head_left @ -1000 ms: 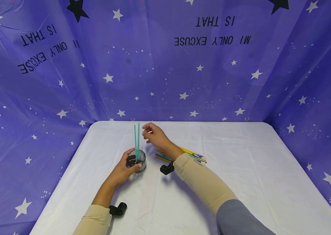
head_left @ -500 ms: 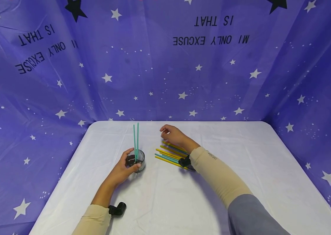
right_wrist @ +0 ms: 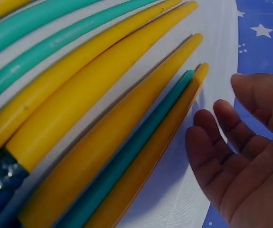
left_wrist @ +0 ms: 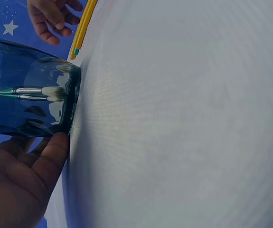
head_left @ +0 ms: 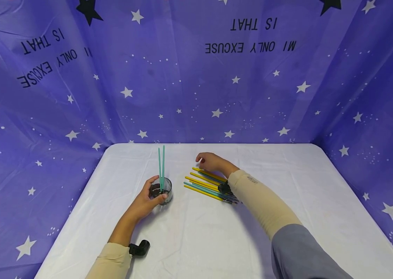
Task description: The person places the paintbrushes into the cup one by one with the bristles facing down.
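Observation:
My left hand (head_left: 144, 203) holds a dark see-through glass (head_left: 169, 190), thumb and fingers round its sides. Two teal paintbrushes (head_left: 163, 162) lean inside it, handles up; their pale bristles (left_wrist: 54, 93) show low in the glass in the left wrist view. Further right, several yellow and teal paintbrushes (head_left: 203, 187) lie side by side, handle ends toward the glass. My right hand (head_left: 211, 161) hovers just by the far handles, fingers loosely bent with nothing between them. In the right wrist view its fingertips (right_wrist: 200, 142) are beside the outermost yellow handle (right_wrist: 174, 128). The sleeve partly covers the bristle ends.
A white cloth (head_left: 189, 240) covers the table. Purple star-printed curtains (head_left: 196, 77) enclose its back and sides. Black wrist cameras (head_left: 140, 248) stick out from both forearms.
My right hand has moved right, away from the brushes in the glass, and then lowered toward the far side of the lying paintbrushes. The left hand and glass have stayed put.

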Demonstrator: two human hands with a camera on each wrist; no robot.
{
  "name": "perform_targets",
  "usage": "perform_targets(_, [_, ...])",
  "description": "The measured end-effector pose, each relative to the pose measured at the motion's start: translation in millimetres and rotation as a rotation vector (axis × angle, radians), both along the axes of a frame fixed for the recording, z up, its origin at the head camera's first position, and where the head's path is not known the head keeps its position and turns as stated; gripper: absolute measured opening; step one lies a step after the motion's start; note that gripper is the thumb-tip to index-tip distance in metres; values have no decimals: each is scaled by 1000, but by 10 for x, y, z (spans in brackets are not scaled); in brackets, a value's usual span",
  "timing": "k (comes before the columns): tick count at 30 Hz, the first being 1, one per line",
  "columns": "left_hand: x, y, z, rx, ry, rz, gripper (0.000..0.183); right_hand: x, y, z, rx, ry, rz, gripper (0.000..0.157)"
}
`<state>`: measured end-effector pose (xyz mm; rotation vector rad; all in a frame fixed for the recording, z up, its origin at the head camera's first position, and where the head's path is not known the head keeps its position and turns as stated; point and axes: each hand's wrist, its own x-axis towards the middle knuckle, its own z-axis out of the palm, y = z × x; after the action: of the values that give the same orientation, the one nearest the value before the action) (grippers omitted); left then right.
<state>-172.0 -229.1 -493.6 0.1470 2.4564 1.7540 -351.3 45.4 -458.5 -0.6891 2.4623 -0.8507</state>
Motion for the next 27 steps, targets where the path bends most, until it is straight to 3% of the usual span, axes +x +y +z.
perform_targets(8, [11, 13, 1, -3, -4, 4, 79, 12, -3, -33, 146, 29, 27, 27])
perform_targets(20, [14, 11, 3, 15, -4, 3, 78, -12, 41, -74, 132, -45, 9, 32])
perform_targets(27, [3, 4, -5, 1, -2, 14, 79, 7, 11, -66, 164, -31, 14, 32])
